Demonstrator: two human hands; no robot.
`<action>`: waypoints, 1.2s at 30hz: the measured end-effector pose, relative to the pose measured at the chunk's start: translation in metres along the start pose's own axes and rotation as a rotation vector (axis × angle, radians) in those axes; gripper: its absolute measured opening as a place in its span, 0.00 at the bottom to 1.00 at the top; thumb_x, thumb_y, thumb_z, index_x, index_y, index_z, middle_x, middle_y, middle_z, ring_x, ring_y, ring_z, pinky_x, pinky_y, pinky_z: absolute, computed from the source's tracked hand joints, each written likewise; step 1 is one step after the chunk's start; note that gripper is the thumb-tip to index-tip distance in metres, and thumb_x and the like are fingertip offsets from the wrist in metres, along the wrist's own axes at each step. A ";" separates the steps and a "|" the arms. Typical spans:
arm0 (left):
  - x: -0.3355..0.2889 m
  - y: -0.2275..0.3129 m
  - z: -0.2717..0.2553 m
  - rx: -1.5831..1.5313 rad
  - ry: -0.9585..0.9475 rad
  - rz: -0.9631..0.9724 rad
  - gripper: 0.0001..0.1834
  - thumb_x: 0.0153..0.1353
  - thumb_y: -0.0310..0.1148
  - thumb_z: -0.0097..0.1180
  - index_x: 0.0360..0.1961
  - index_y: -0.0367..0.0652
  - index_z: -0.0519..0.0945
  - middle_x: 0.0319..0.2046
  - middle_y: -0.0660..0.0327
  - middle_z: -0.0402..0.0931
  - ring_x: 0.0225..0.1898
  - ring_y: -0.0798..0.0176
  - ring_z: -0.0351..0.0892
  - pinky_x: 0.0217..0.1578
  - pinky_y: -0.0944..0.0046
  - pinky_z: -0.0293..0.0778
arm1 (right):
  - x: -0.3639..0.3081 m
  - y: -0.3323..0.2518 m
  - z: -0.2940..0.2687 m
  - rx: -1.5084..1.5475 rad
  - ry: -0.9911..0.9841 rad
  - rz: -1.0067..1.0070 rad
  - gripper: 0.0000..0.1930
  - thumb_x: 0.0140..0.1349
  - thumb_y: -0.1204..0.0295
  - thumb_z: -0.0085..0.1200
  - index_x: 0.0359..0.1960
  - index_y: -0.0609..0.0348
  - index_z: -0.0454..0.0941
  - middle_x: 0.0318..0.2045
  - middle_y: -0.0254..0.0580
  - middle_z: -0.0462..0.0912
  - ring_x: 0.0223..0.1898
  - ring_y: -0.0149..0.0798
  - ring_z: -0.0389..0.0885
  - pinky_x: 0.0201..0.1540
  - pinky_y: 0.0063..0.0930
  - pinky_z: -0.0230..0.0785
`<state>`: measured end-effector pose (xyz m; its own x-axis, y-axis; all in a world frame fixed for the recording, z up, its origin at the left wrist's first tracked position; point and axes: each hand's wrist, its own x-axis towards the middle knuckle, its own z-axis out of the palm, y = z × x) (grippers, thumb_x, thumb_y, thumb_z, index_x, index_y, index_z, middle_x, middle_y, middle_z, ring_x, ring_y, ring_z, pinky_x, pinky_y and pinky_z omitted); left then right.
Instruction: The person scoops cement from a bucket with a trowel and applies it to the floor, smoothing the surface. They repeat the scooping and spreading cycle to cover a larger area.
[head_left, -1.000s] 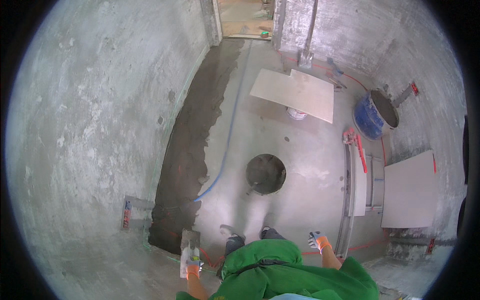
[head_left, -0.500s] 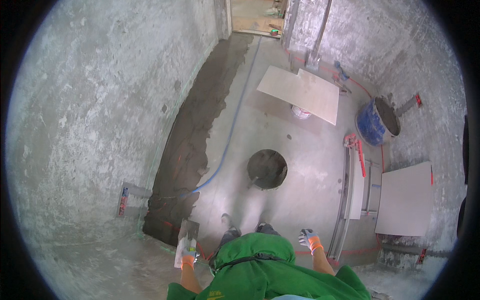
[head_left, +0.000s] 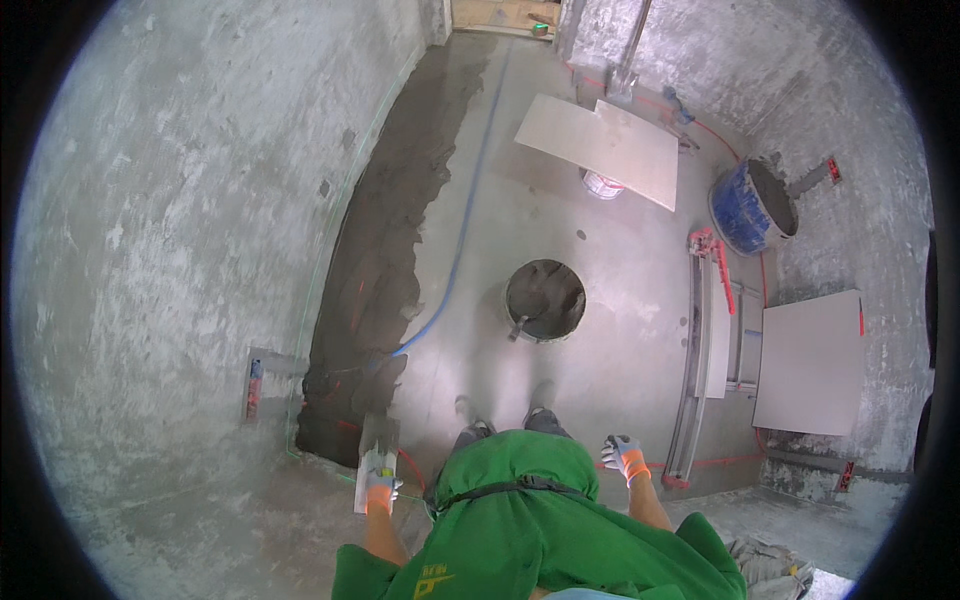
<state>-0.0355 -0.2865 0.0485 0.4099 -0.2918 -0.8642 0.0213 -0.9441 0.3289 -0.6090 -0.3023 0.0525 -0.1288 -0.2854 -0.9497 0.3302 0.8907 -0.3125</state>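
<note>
My left hand (head_left: 380, 489), in a grey and orange glove, is closed round the handle of a flat metal trowel (head_left: 379, 441). The trowel's far end overlaps the near end of a strip of dark wet mortar (head_left: 385, 215) along the left wall. My right hand (head_left: 624, 456), gloved alike, hangs at my right side with its fingers curled in; no object shows in it. Ahead of my feet stands a round bucket of mortar (head_left: 546, 290), a tool handle (head_left: 517, 328) sticking out at its near left rim.
A blue hose (head_left: 462, 240) runs along the floor beside the mortar. A notched pale board (head_left: 610, 150) rests on a small white bucket (head_left: 601, 186). To the right are a blue tub of mortar (head_left: 742, 212), a long rail tool (head_left: 698, 360) and a pale tile (head_left: 810, 365) against the wall.
My view has shifted, so floor things sit higher in the picture and the mortar bucket lies slightly further right. The trowel stays in my left hand; my right hand is still curled.
</note>
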 end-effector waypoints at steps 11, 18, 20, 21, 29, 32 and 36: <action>0.050 -0.016 -0.012 0.116 -0.113 -0.128 0.07 0.47 0.35 0.58 0.19 0.48 0.73 0.13 0.65 0.69 0.11 0.68 0.64 0.12 0.65 0.58 | -0.047 -0.017 0.051 -0.100 0.102 -0.055 0.11 0.56 0.63 0.50 0.35 0.57 0.72 0.23 0.43 0.77 0.21 0.41 0.75 0.23 0.35 0.69; 0.023 0.006 -0.025 0.094 -0.137 -0.072 0.11 0.45 0.33 0.60 0.15 0.51 0.69 0.10 0.67 0.64 0.09 0.68 0.62 0.11 0.64 0.58 | -0.050 -0.019 0.060 -0.081 0.091 -0.119 0.11 0.56 0.63 0.49 0.32 0.58 0.74 0.22 0.40 0.77 0.21 0.39 0.75 0.24 0.32 0.70; 0.036 -0.004 -0.030 0.127 -0.119 -0.096 0.08 0.46 0.33 0.59 0.17 0.50 0.70 0.11 0.67 0.65 0.09 0.67 0.62 0.11 0.64 0.59 | -0.050 -0.016 0.062 -0.076 0.095 -0.116 0.10 0.56 0.64 0.49 0.32 0.58 0.74 0.21 0.40 0.77 0.20 0.38 0.75 0.22 0.31 0.70; 0.048 -0.009 -0.033 0.130 -0.095 -0.089 0.06 0.46 0.33 0.58 0.20 0.49 0.72 0.12 0.65 0.66 0.10 0.66 0.62 0.11 0.64 0.60 | -0.050 -0.014 0.063 -0.090 0.109 -0.115 0.10 0.56 0.64 0.50 0.32 0.57 0.74 0.21 0.40 0.77 0.19 0.38 0.75 0.22 0.30 0.69; 0.086 0.003 -0.030 0.086 -0.201 -0.126 0.07 0.49 0.37 0.54 0.24 0.48 0.73 0.13 0.65 0.67 0.11 0.64 0.64 0.13 0.62 0.61 | -0.067 -0.017 0.077 -0.130 0.173 -0.073 0.12 0.56 0.62 0.50 0.32 0.57 0.74 0.23 0.40 0.78 0.21 0.37 0.77 0.23 0.30 0.71; 0.081 0.033 -0.025 0.014 -0.245 -0.120 0.08 0.51 0.39 0.53 0.26 0.47 0.73 0.14 0.65 0.68 0.12 0.63 0.64 0.14 0.60 0.62 | -0.069 -0.018 0.082 -0.129 0.169 -0.094 0.13 0.56 0.62 0.50 0.33 0.58 0.75 0.24 0.40 0.79 0.21 0.37 0.77 0.24 0.30 0.72; 0.083 0.063 -0.019 -0.052 -0.305 -0.121 0.10 0.53 0.41 0.51 0.29 0.46 0.73 0.14 0.65 0.69 0.13 0.62 0.65 0.15 0.59 0.63 | -0.060 -0.010 0.079 -0.124 0.181 -0.133 0.13 0.55 0.62 0.50 0.34 0.60 0.76 0.24 0.41 0.79 0.22 0.36 0.78 0.24 0.28 0.72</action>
<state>0.0177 -0.3673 0.0045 0.1100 -0.2175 -0.9698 0.1027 -0.9680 0.2288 -0.5310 -0.3222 0.1111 -0.3321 -0.3454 -0.8777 0.1832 0.8892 -0.4192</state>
